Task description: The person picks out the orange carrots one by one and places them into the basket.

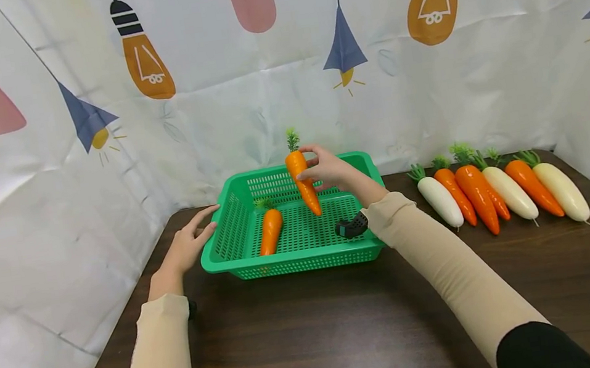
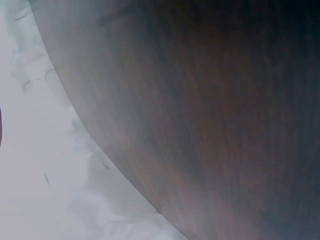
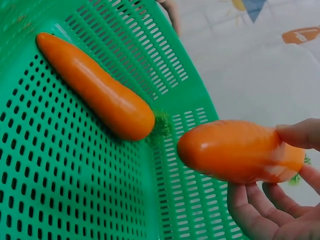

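Above the green plastic basket (image 1: 297, 263), my right hand (image 1: 329, 170) pinches an orange carrot (image 1: 303, 183) near its leafy top, the tip pointing down. In the right wrist view, the thumb and fingers hold that carrot (image 3: 235, 150) by its thick end, clear of the basket floor. A second carrot (image 1: 271, 230) lies at the left inside the basket, its green top against the far side. At the basket's left rim my left hand (image 1: 186, 242) rests with fingers loosely extended and not wrapped around anything. The left wrist view shows neither hand nor basket.
To the right of the basket, a row of white radishes (image 1: 441, 201) and carrots (image 1: 478, 197) lies on the dark wooden table (image 1: 315, 337). A patterned white curtain (image 1: 240, 110) hangs directly behind the table and along its left side.
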The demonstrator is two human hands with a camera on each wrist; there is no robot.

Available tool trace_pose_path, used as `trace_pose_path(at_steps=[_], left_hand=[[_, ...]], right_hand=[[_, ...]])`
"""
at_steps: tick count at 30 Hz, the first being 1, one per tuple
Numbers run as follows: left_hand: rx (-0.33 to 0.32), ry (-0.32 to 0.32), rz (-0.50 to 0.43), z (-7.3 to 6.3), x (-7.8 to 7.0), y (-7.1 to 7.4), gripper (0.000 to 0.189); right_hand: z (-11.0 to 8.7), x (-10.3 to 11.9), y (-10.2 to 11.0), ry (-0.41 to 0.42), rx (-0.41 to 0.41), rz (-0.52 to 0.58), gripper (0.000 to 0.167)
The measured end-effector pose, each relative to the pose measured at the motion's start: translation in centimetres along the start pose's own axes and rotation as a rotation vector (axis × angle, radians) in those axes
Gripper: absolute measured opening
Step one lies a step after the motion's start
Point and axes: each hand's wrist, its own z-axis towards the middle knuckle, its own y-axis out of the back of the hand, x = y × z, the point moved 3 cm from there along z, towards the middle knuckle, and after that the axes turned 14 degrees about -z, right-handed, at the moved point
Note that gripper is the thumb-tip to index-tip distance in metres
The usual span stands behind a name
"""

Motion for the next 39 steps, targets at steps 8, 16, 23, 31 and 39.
trace_pose_path(at_steps=[8, 16, 23, 31, 39], left_hand=[[-0.001, 0.0, -0.004, -0.1, 0.1, 0.1, 0.055], [-0.003, -0.007, -0.007, 0.0, 0.0, 0.1, 0.055], [-0.002, -0.001, -0.005, -0.1, 0.2, 0.0, 0.055], [-0.002, -0.002, -0.006, 0.0, 0.2, 0.0, 0.055], [-0.004, -0.009, 0.0, 0.0, 0.1, -0.1, 0.055]], right_hand=[[0.4, 0.1, -0.9, -0.025, 0.028, -0.034, 0.072], [0.9, 0.1, -1.7, -0.025, 0.08, -0.036, 0.072], [1.2, -0.2, -2.3, 0.004, 0.143, -0.086, 0.072], [1.6, -0.5, -2.8, -0.02, 0.153, -0.097, 0.07], [1.8, -0.9, -3.1, -0.051, 0.173, -0.114, 0.071]])
